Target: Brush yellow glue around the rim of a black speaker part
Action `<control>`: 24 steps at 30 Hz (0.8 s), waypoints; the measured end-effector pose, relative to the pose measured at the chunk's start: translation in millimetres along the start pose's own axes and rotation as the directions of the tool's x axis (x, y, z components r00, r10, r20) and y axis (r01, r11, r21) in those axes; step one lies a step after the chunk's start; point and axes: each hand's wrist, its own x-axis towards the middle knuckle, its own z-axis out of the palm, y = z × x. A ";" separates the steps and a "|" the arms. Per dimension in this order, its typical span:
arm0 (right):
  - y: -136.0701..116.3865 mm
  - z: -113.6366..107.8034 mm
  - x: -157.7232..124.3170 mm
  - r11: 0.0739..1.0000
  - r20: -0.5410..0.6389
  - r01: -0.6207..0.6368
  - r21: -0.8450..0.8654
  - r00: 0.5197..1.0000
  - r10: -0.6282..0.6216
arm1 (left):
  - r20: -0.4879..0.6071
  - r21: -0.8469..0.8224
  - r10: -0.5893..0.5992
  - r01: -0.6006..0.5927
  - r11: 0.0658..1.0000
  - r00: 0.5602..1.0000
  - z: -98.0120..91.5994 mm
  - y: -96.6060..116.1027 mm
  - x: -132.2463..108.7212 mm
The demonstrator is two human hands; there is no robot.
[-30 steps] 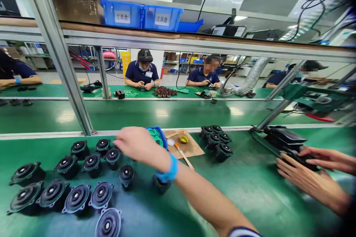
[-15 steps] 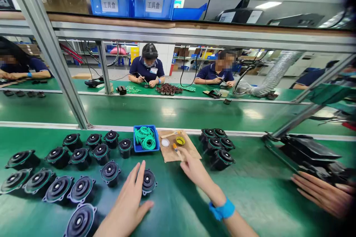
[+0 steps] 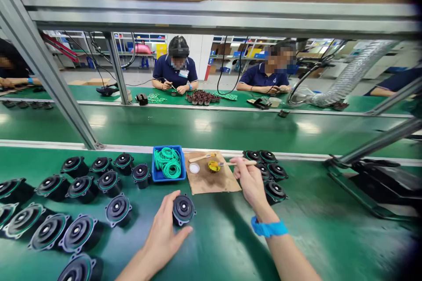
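My left hand (image 3: 164,233) grips a round black speaker part (image 3: 183,209) standing on the green bench, thumb and fingers around its sides. My right hand (image 3: 251,181), with a blue wrist strap, holds a small wooden-handled brush (image 3: 234,163) whose tip dips into a little yellow pot (image 3: 213,166). The pot sits on a brown paper sheet (image 3: 211,182) beside a small white cap (image 3: 194,167) and a second brush (image 3: 202,157).
A blue tray of green rings (image 3: 168,163) sits left of the paper. Several black speaker parts (image 3: 82,184) fill the left bench, more (image 3: 271,174) lie behind my right hand. A black fixture (image 3: 379,180) stands at right. Other people work across the conveyor (image 3: 211,128).
My right hand picked up the brush and dipped it in the yellow pot. My left hand closed around the speaker part. The other person's hands at right left view; the camera tilted down.
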 end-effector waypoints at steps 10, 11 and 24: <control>11.4 6.6 18.0 0.879 -0.037 0.064 -0.473 0.995 -0.092 | -0.011 -0.058 -0.034 0.033 0.998 0.999 -5.1 -3.3 -4.5; 12.2 7.3 19.5 0.867 -0.024 0.074 -0.492 0.995 -0.099 | -0.019 -0.057 -0.025 0.023 0.998 1.000 -5.2 -3.1 -4.6; 8.0 6.5 32.4 0.734 0.266 0.301 -0.608 0.949 -0.169 | -0.015 -0.068 -0.045 0.044 0.997 0.999 -3.9 -4.5 -3.3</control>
